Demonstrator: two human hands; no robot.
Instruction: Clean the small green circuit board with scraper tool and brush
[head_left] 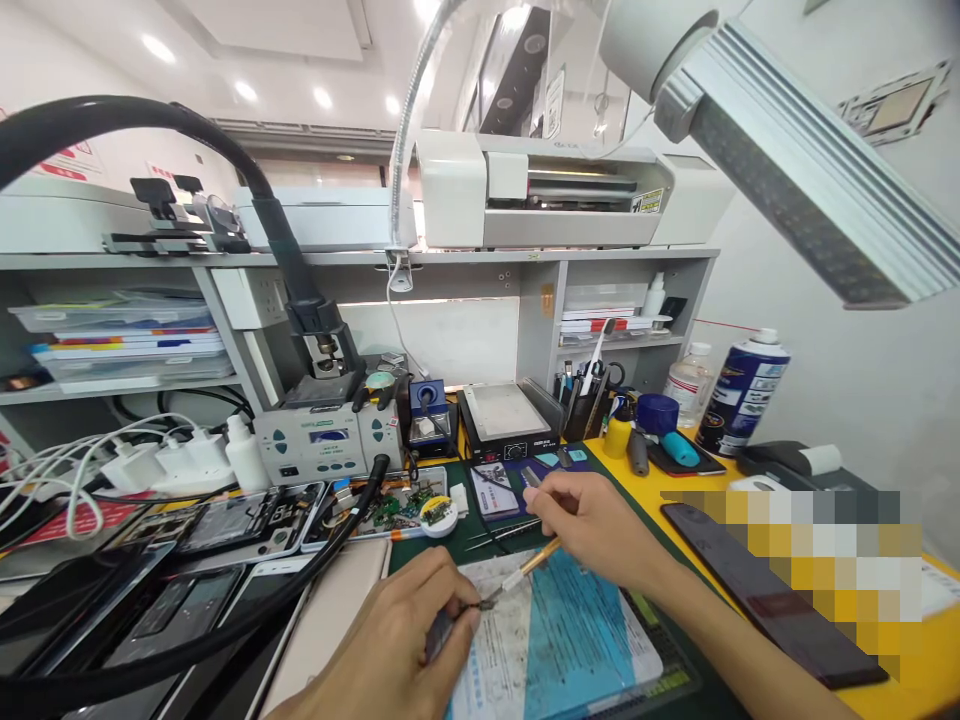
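At a cluttered electronics repair tabletop [922, 660], a person works over a blue-and-white work mat [559, 640] laid near the front edge. The left hand [397, 640] is closed around a pair of tweezers [450, 622], their tips meeting a small part at the mat's upper left corner — too small to identify. The right hand [592, 525], above the mat's top edge, pinches a thin brush [529, 570] with a yellowish handle, its bristle end slanting down toward the tweezer tips.

Left of the mat lie several opened phones [240, 520] and loose circuit boards, crossed by a thick black hose [300, 570]. Behind them, further from the mat, stands a grey rework station [326, 440] with a white squeeze bottle [244, 455] just beside it. A small hot plate [506, 420] sits behind the mat, with a cup of tools [589, 400] to its right. Further right of the mat — on the yellow part of the tabletop — stand a blue-and-white spray can [746, 395] and a dark phone [765, 590] lying flat. A lamp head [810, 170] hangs overhead, and a white machine [540, 190] rests on the shelf above.
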